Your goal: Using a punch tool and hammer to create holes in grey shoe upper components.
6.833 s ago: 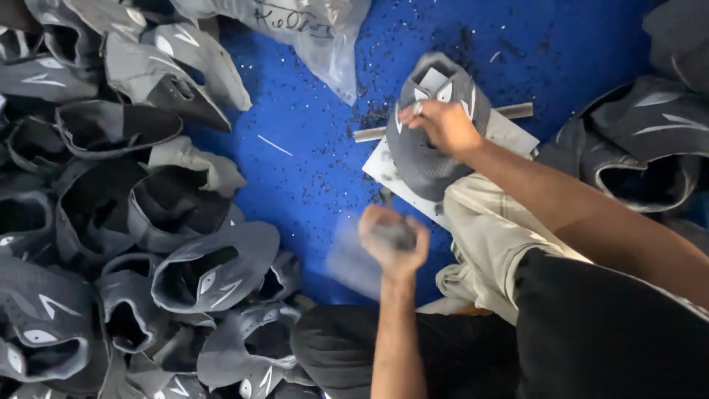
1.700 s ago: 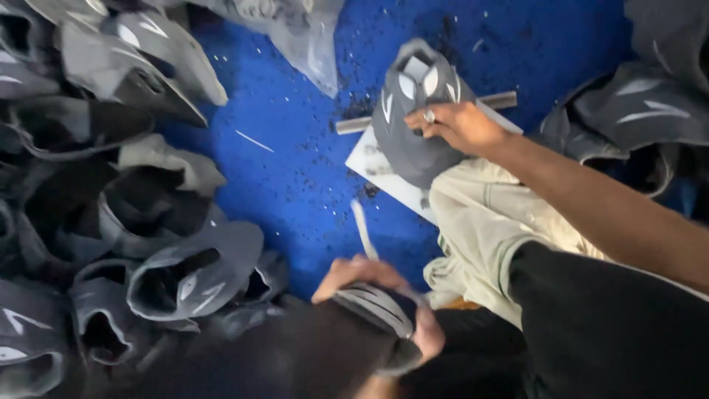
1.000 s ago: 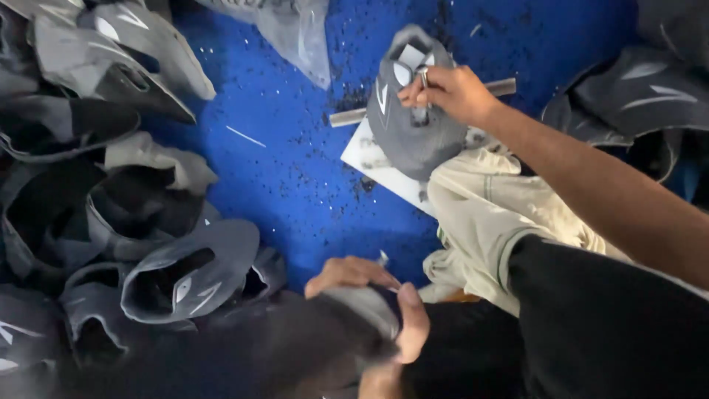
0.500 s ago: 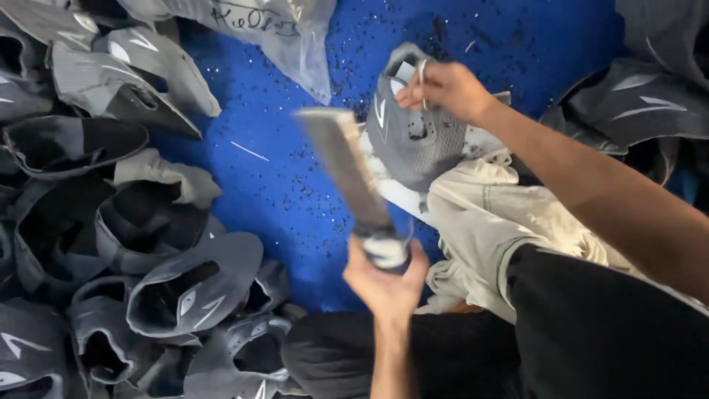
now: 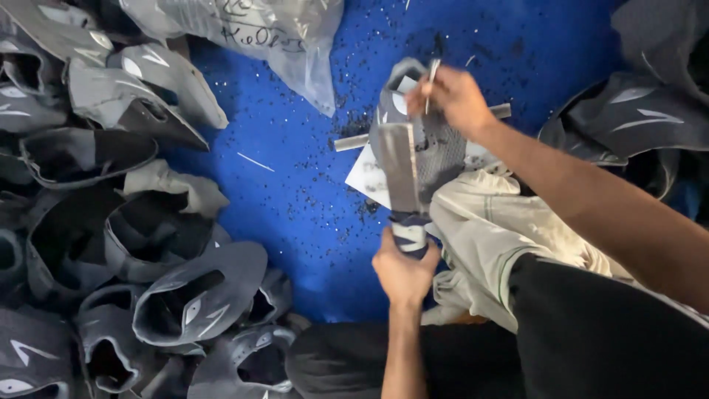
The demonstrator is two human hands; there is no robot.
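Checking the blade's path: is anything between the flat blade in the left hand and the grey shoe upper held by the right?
Nothing visible; the blade held by the left hand already overlaps the shoe upper pinned by the right hand.

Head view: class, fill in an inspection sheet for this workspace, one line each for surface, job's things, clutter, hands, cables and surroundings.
Surface: blue floor sheet, speckled with dark bits.
Job's things: grey shoe upper over a metal bar; flat metal blade with a wrapped handle; thin metal pin.
Clutter: white paper under the upper.
Hands: left hand grips the blade handle; right hand pinches the pin at the upper.
Cables: nothing seen.
Surroundings: pile of grey uppers at left, more uppers at right, clear plastic bag.
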